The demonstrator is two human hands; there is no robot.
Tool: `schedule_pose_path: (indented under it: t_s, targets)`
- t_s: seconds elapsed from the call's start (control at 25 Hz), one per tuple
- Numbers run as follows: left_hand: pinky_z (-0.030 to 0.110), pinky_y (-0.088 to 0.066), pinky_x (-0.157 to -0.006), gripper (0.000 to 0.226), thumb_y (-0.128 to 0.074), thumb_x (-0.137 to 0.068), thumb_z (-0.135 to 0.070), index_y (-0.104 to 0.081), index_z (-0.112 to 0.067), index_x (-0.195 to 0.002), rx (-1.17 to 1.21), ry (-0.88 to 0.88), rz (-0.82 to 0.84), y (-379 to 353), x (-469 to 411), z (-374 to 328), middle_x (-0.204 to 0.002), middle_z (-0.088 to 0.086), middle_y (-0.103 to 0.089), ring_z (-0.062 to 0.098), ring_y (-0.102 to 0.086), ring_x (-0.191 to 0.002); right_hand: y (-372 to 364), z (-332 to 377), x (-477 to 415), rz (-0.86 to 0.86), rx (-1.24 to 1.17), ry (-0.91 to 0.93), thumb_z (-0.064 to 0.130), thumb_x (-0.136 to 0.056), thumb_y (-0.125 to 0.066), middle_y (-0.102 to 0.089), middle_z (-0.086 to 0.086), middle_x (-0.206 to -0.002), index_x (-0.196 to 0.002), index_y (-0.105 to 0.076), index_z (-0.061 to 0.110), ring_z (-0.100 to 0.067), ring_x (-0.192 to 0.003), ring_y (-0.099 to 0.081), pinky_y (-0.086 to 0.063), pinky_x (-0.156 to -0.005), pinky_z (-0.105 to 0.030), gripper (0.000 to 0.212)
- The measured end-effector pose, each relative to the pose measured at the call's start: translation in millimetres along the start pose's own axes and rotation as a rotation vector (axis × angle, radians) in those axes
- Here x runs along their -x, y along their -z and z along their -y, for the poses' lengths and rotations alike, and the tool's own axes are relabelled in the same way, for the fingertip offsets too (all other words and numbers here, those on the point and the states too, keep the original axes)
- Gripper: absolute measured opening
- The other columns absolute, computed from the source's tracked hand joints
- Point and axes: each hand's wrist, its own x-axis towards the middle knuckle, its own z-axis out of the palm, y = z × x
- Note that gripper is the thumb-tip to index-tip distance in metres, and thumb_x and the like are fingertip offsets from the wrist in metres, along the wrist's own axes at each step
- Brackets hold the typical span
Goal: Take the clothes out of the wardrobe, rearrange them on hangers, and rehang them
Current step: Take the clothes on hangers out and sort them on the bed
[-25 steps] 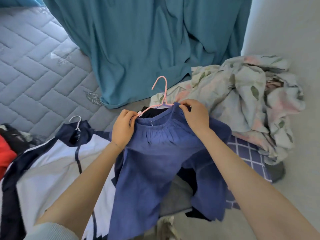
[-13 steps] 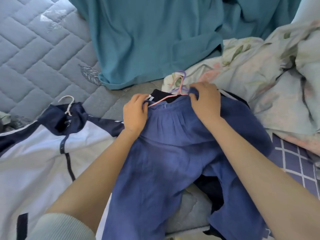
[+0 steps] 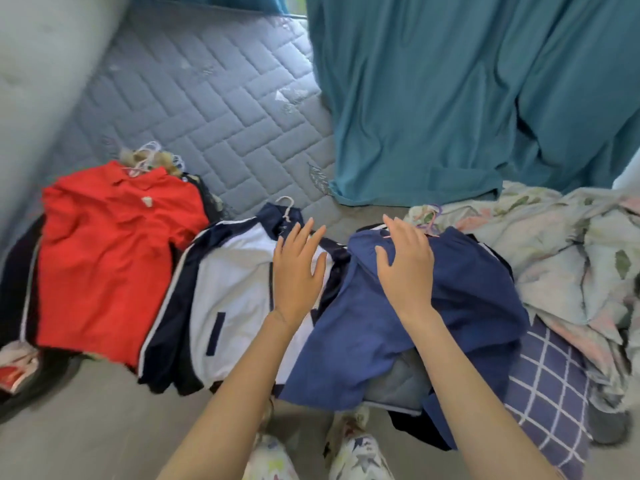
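Now, at the mattress (image 3: 214,91) edge, both your hands are open over the laid-out clothes. Your left hand (image 3: 298,271) has its fingers straight and fanned above the white jacket (image 3: 232,296), near its navy collar; whether it touches the cloth cannot be told. Your right hand (image 3: 407,268) is spread flat, fingers apart, over the gathered top of the blue garment (image 3: 381,341), which lies crumpled just right of the jacket and overlaps its navy edge.

A pink hanger (image 3: 430,226) pokes out past the garment's top, its hook on the floral bedding (image 3: 571,244). A white hook (image 3: 287,202) shows at the jacket's collar. Further left a red shirt (image 3: 104,254) lies flat, front up, with a bunch of pale hooks (image 3: 149,157) at its collar (the picture blurs there, so their number is unclear). Dark clothes (image 3: 17,289) show under the shirt's left side.

A teal sheet (image 3: 450,98) hangs down onto the mattress behind the blue garment. A navy checked cloth (image 3: 547,382) lies at the right, beneath the bedding. Your patterned shoes (image 3: 356,452) stand on the floor below your forearms.
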Motion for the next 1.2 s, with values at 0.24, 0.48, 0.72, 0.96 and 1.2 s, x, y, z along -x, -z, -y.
schedule_pose_path:
  t_s: [0.24,0.48,0.72,0.96,1.2]
  targets:
    - [0.049,-0.023,-0.117,0.044,-0.046,-0.096,-0.029,-0.051,-0.021,-0.138,-0.012,0.105,-0.153,145.0,70.6,83.0,-0.151,0.002,-0.043,0.022,-0.031,-0.143,-28.3,147.2,57.0,0.075,0.003,0.12,0.014,-0.089,-0.062,-0.05,-0.007,-0.142,-0.14,-0.048,0.016,-0.029,-0.133,-0.041,-0.033,-0.109,-0.044,0.054]
    - [0.044,-0.017,-0.118,0.046,-0.048,-0.095,-0.029,-0.049,-0.026,-0.141,-0.039,0.169,-0.178,286.3,113.6,212.2,-0.153,-0.004,-0.039,0.018,-0.027,-0.145,-100.0,287.6,101.7,0.028,0.035,0.201,0.006,-0.082,-0.068,-0.056,-0.013,-0.134,-0.136,-0.053,0.01,-0.034,-0.125,-0.048,-0.038,-0.106,-0.048,0.056]
    - [0.043,-0.014,-0.119,0.045,-0.056,-0.097,-0.022,-0.048,-0.026,-0.141,-0.013,0.196,-0.14,376.9,128.8,304.2,-0.154,-0.005,-0.038,0.016,-0.024,-0.146,-151.4,399.2,130.1,0.052,-0.042,0.197,0.009,-0.087,-0.065,-0.053,-0.007,-0.136,-0.139,-0.049,0.013,-0.028,-0.127,-0.046,-0.037,-0.108,-0.045,0.055]
    - [0.046,-0.017,-0.12,0.045,-0.055,-0.098,-0.021,-0.048,-0.025,-0.142,0.019,0.213,-0.186,413.5,119.5,348.6,-0.154,-0.004,-0.038,0.015,-0.026,-0.146,-186.8,465.9,121.0,0.126,-0.156,0.241,0.009,-0.088,-0.064,-0.052,-0.004,-0.138,-0.14,-0.048,0.017,-0.022,-0.13,-0.044,-0.034,-0.111,-0.036,0.055]
    - [0.043,-0.021,-0.118,0.045,-0.054,-0.097,-0.017,-0.049,-0.023,-0.141,0.028,0.157,-0.182,443.4,63.4,403.3,-0.151,-0.001,-0.042,0.017,-0.036,-0.141,-239.2,515.4,72.8,0.115,-0.196,0.252,0.006,-0.086,-0.06,-0.054,-0.002,-0.138,-0.138,-0.051,0.017,-0.021,-0.128,-0.047,-0.037,-0.109,-0.037,0.054]
